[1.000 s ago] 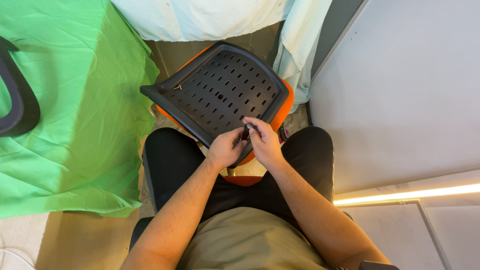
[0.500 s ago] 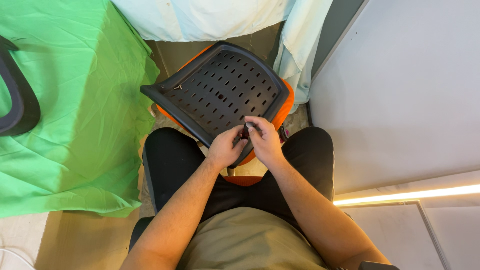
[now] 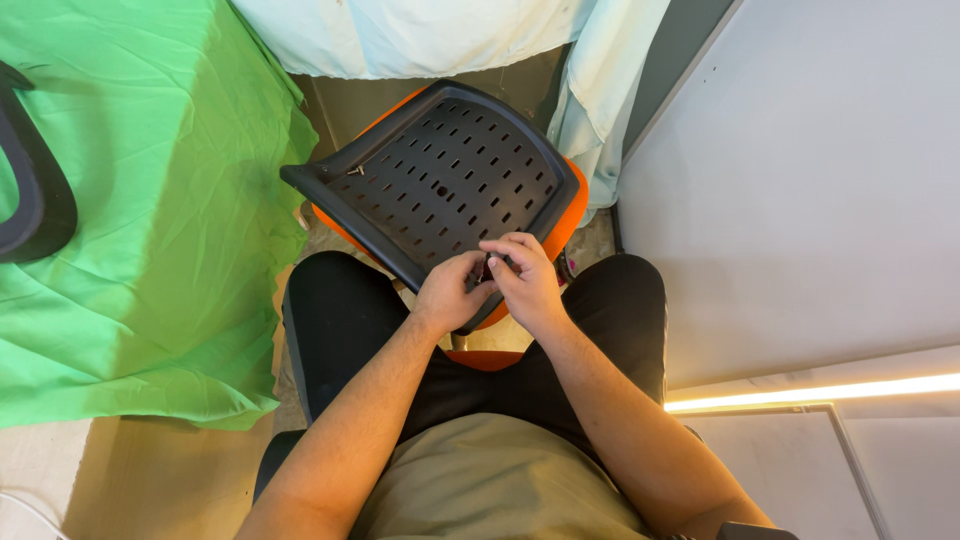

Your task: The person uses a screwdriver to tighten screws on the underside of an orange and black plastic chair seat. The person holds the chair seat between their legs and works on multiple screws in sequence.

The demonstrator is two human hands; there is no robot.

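- A small dark part [image 3: 487, 268] sits between the fingertips of both hands, at the near edge of the black panel; it is too small and too covered to tell what it is.
- The left hand [image 3: 452, 293] is curled, thumb and fingers pinching toward that part from the left; its knuckles rest against the panel's near rim.
- The right hand [image 3: 523, 277] is arched over the same spot, fingers bent down onto the part from the right; the two hands touch each other at the fingertips.
- Whether each hand truly grips the part or only presses on it cannot be told.
- The panel [image 3: 440, 185] is a black plastic chair piece with rows of short slots and a raised rim, lying tilted, its near edge just over the person's knees.
- A small metal bit [image 3: 355, 171] lies on the panel near its left corner, well apart from the hands.
- Under the panel an orange seat [image 3: 568, 212] shows along the right edge and again between the thighs.
- The person sits, black trousers [image 3: 335, 325] on both legs, an olive shirt [image 3: 490, 480] below.
- Green cloth [image 3: 150, 200] covers the surface to the left, with a dark curved armrest [image 3: 30, 190] on it.
- Pale cloth [image 3: 420, 35] hangs beyond the panel.
- A white wall [image 3: 820, 190] stands to the right, a lit strip [image 3: 830, 392] along its base.
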